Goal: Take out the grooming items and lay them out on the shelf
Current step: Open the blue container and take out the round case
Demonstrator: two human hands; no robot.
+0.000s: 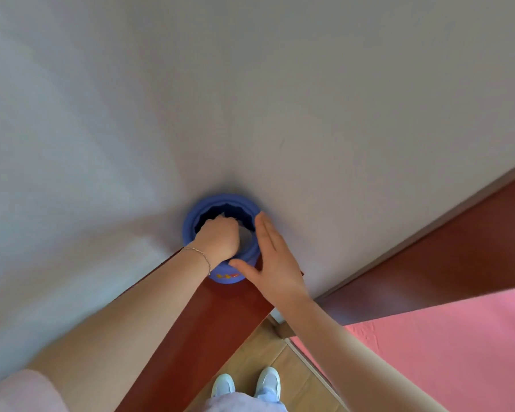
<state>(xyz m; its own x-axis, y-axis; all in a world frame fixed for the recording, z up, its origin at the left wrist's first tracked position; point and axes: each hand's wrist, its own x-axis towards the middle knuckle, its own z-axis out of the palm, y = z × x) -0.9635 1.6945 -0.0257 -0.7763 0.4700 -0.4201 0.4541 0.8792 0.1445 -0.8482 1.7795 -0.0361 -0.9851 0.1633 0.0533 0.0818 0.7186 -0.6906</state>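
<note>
Frame centre: left hand (pixel 219 237) reaches into blue pot (pixel 191 221) on wooden shelf (pixel 208 310), fingers hidden, grip unclear; right hand (pixel 269 260) flat, steadying pot's side.

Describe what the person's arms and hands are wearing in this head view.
Both forearms are bare, with no gloves, rings or watch visible. The left hand has a thin, pale chain bracelet round its wrist. The right hand and its wrist show nothing worn. A light pink sleeve shows at the lower left corner, at the left upper arm.
</note>
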